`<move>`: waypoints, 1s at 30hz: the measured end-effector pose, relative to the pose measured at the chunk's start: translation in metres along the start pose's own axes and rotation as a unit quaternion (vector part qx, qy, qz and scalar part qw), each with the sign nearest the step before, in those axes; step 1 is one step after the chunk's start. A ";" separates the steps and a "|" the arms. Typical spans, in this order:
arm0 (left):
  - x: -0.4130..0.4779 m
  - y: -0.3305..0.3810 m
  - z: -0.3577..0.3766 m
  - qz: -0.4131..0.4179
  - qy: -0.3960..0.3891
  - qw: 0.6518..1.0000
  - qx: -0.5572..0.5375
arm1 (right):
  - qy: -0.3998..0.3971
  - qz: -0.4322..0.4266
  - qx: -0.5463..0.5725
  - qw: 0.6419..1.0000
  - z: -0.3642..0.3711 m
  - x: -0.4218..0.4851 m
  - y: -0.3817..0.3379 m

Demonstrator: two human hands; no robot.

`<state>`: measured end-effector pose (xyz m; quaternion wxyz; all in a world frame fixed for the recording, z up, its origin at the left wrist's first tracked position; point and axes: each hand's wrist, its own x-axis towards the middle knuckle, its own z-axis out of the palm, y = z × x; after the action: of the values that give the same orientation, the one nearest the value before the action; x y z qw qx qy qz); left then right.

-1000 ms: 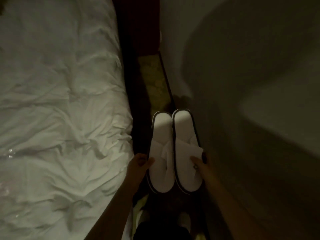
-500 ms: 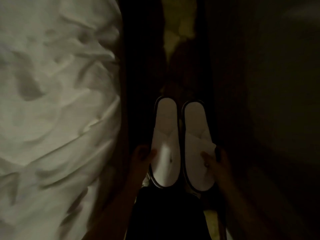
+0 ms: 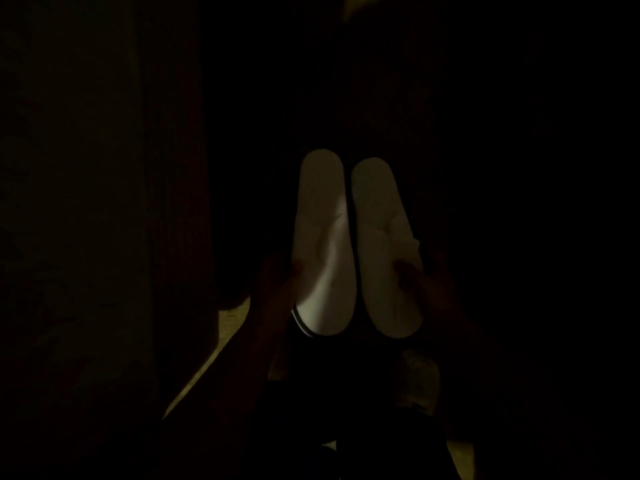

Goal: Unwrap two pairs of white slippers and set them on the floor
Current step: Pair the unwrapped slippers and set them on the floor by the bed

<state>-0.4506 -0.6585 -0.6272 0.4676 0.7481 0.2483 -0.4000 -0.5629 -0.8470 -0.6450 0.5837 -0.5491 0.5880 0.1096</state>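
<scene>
Two white slippers with dark edging sit side by side in the middle of the very dark head view, toes pointing away from me. My left hand (image 3: 277,282) grips the outer edge of the left slipper (image 3: 320,237). My right hand (image 3: 420,282) grips the outer edge of the right slipper (image 3: 377,244), thumb on its upper. I cannot tell whether the slippers touch the floor. No second pair and no wrapper show.
The bed side (image 3: 104,220) rises as a dark mass along the left. A strip of patterned carpet (image 3: 221,344) shows faintly below my left forearm. A wall fills the black right side. My dark-clothed legs are at the bottom centre.
The view has gone much darker as my head dropped lower. The slippers stay in both hands and have drawn closer together; the bed's white sheet has slid out of the lit area.
</scene>
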 end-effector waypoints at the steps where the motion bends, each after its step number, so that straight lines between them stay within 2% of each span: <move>1: 0.013 -0.007 0.005 0.004 0.008 1.000 0.006 | 0.001 0.003 -0.011 1.000 0.005 0.014 0.006; 4: 0.051 -0.025 0.011 0.006 0.040 0.998 0.048 | -0.023 0.025 -0.046 0.998 0.023 0.048 0.022; 9: 0.102 -0.065 -0.006 -0.001 0.011 0.997 0.076 | 0.022 0.014 -0.047 0.999 0.044 0.078 0.047; 13: 0.115 -0.075 -0.003 -0.029 0.006 0.996 0.082 | -0.016 0.064 -0.047 0.997 0.056 0.088 0.059; 17: 0.109 -0.076 0.006 -0.003 0.024 0.996 0.091 | 0.015 -0.028 -0.110 0.993 0.065 0.080 0.064; 19: 0.105 -0.078 0.007 0.027 0.023 0.998 0.057 | 0.060 -0.068 -0.168 0.982 0.069 0.076 0.063; 21: 0.104 -0.079 0.008 0.037 0.054 0.995 0.076 | 0.089 -0.089 -0.235 0.964 0.072 0.076 0.063; 23: 0.105 -0.082 0.007 0.045 0.099 0.985 0.134 | 0.115 -0.083 -0.330 0.933 0.071 0.075 0.064; 25: 0.104 -0.080 0.008 0.038 0.104 0.986 0.125 | 0.148 -0.086 -0.406 0.898 0.074 0.074 0.068; 30: 0.100 -0.074 0.005 0.077 0.090 0.980 0.158 | 0.209 -0.060 -0.380 0.899 0.088 0.069 0.079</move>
<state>-0.4525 -0.6310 -0.7485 0.3489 0.8623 0.1646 -0.3280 -0.5548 -0.7854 -0.7674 0.1994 -0.7740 0.5759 0.1717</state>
